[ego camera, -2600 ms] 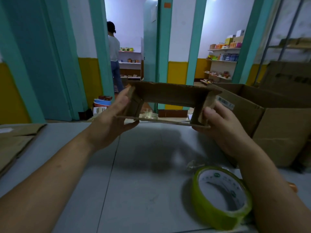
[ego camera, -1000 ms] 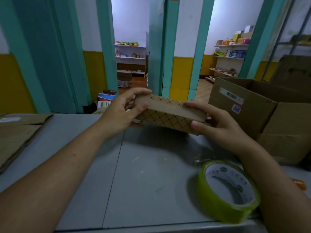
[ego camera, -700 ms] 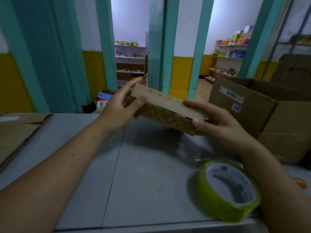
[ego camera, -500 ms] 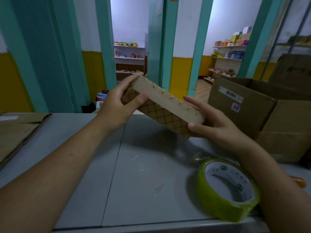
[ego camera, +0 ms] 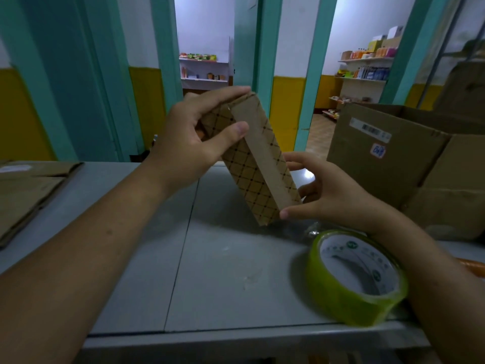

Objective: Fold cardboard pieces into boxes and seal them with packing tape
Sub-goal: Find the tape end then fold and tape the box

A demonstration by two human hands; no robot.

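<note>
A long narrow folded cardboard box (ego camera: 256, 164) with a brown diamond pattern hangs steeply tilted above the grey table (ego camera: 210, 271). Its upper end is far left and its lower end near right. My left hand (ego camera: 194, 143) grips the upper end, thumb on the near face and fingers over the top. My right hand (ego camera: 325, 195) holds the lower end, with the thumb under the bottom corner and the fingers behind it. A roll of green packing tape (ego camera: 357, 279) lies flat on the table by my right forearm.
A big open cardboard carton (ego camera: 409, 158) stands at the right on the table. Flat cardboard sheets (ego camera: 23, 195) lie at the left edge. An orange object (ego camera: 472, 266) peeks out behind my right arm. Teal door frames and shelves fill the background.
The box has swung from nearly level to steeply tilted: my left hand raised its end, my right hand lowered the other end toward the table. The person in the doorway is gone.
</note>
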